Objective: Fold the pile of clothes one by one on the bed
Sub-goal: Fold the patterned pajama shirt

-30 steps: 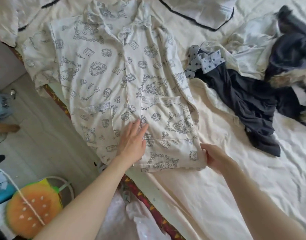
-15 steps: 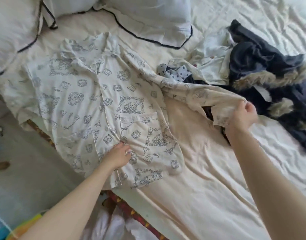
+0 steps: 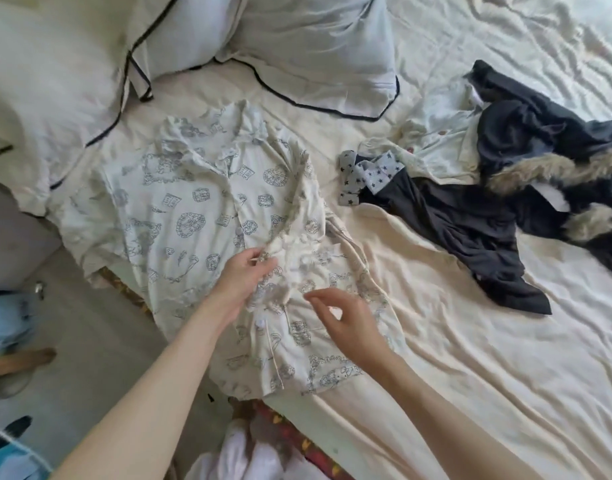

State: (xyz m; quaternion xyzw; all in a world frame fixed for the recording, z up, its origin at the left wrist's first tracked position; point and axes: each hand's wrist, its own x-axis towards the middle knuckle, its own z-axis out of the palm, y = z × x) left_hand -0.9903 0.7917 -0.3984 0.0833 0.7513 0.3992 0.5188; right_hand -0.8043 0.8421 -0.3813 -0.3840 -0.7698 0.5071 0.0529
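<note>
On the cream-sheeted bed (image 3: 470, 358) we see the white printed cotton pyjama shirt (image 3: 179, 216) lying flat, the left hand (image 3: 243, 282) pinching its folded-over sleeve to keep it, the right hand (image 3: 346, 322) apparently hovering loose, holding nothing.

Soft daylight fell evenly across my bed (image 3: 470, 358), brightest toward its far right corner; shadows stayed faint. My right hand (image 3: 346, 320) blurred slightly, and wide-angle distortion bent the frame's edges.
</note>
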